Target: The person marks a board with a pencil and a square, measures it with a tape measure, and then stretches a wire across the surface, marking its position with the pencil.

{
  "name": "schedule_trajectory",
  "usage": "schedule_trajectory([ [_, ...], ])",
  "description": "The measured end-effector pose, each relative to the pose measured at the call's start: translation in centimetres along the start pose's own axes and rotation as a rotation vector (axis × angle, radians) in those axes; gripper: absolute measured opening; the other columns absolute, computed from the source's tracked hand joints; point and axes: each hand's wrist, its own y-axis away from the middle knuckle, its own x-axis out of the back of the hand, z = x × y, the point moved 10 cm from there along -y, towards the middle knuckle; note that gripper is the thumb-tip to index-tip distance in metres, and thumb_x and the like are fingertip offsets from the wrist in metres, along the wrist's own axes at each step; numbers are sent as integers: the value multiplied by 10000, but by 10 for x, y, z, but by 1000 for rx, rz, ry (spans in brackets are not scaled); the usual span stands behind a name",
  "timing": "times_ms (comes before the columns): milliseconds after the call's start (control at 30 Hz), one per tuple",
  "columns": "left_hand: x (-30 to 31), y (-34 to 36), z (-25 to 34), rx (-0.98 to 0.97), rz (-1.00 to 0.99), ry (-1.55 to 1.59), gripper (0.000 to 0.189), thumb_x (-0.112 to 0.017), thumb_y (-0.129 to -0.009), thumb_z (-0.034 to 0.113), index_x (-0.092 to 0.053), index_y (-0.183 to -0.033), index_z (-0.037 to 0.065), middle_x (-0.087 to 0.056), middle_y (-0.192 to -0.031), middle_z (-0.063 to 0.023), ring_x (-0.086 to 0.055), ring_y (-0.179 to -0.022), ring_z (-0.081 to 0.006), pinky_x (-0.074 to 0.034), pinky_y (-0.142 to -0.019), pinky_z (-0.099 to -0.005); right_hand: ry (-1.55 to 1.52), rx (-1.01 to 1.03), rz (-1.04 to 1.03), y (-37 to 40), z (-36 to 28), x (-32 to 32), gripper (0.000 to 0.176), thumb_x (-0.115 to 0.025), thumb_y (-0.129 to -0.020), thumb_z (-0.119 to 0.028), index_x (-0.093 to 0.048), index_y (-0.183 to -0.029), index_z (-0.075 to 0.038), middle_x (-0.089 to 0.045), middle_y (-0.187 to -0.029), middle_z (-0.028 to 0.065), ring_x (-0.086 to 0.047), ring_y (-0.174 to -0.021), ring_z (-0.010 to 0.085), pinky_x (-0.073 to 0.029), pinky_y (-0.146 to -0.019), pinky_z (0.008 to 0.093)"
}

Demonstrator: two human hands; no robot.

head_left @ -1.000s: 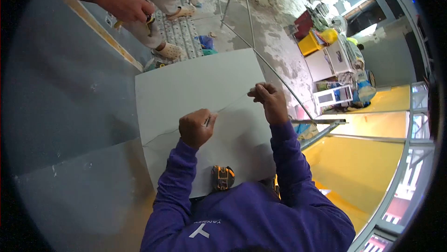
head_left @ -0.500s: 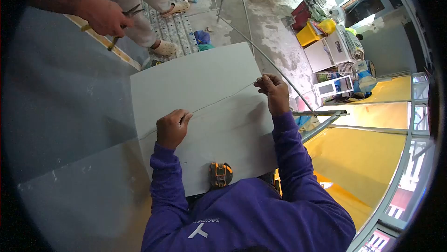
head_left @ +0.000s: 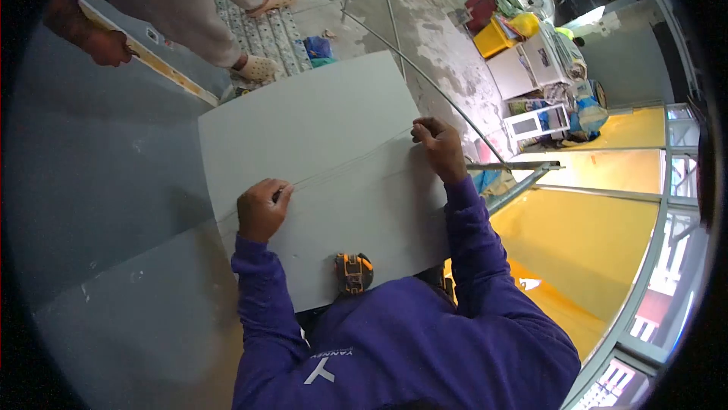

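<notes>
Up and to the left of the left fingers, a co-worker's hand (head_left: 106, 46) is closed by a yellow strip (head_left: 178, 80), well apart from the person's own work. Nearer, the left hand (head_left: 262, 209) sits knuckles-up on a grey panel (head_left: 318, 114), curled almost into a fist. Its fingers (head_left: 274, 196) are clenched, with thumb and forefinger seeming to pinch a thin line (head_left: 349, 164) against the panel's face, though the pinch itself is too small to make out clearly. The line runs taut from those fingers, up and to the right across the panel, to the right fingers. It looks to be held low and tight so that it lies straight along the surface, each hand pinning one end. Past the left fingers a short stretch of it carries on to the panel's left edge.

Below the line, between the two sleeves and close to the person's chest, an orange-and-black tool (head_left: 353, 272) lies on the panel, touched by neither hand. It is probably a reel or a tape, set down within reach.

At the panel's right edge, the right hand (head_left: 438, 148) is bent over with its fingers (head_left: 423, 131) drawn together, gripping the line's far end and pressing it onto the edge
</notes>
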Motion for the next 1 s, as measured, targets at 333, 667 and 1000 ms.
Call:
schedule_trajectory([
  [333,-23,-7,29,-111,-100,-25,115,-720,-929,192,-732,-925,77,-693,-849,-97,-650,-746,-295,-503,-714,-417,354,266,-187,40,-24,-7,157,-685,-949,-170,-706,-1013,-28,-728,-962,154,-710,-932,345,-549,-850,438],
  [667,-21,-10,43,-165,-33,12,128,-752,-914,220,-737,-913,93,-709,-834,-69,-674,-712,-278,-522,-654,-390,651,892,-133,104,-111,-85,166,-754,-910,-278,-687,-985,-145,-666,-878,22,-673,-899,210,-483,-861,394],
  [1000,-19,-10,26,-82,-102,95,195,-739,-944,231,-736,-929,37,-746,-881,-135,-723,-774,-297,-551,-694,-372,569,1006,-177,104,-106,-98,95,-714,-913,-187,-664,-984,-147,-634,-833,12,-662,-796,191,-521,-699,353],
])
